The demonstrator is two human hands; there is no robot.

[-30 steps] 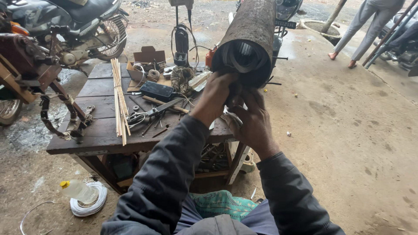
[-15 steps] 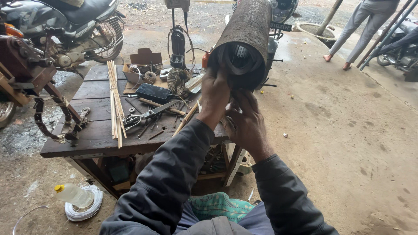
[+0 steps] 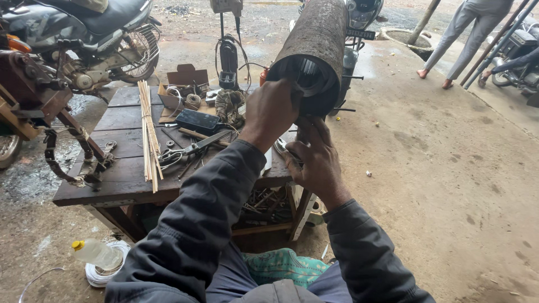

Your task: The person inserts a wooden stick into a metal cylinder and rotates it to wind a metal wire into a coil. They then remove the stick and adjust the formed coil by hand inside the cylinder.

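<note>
A long rusty metal cylinder slants up and away from me, its dark open mouth with ribbed windings facing me. My left hand covers the mouth's left side, fingers curled onto the rim and hidden behind the back of the hand. Just below the mouth, my right hand reaches up with its fingers to the lower rim; the fingertips are hidden. Both arms are in dark grey sleeves.
A dark wooden table holds a bundle of thin sticks, scissors, a black box and wire spools. Motorcycles stand behind it. A plastic bottle lies on the ground. A person walks at the far right.
My left hand has slid a little higher over the cylinder's mouth, hiding more of it. The right hand stays under the rim.
</note>
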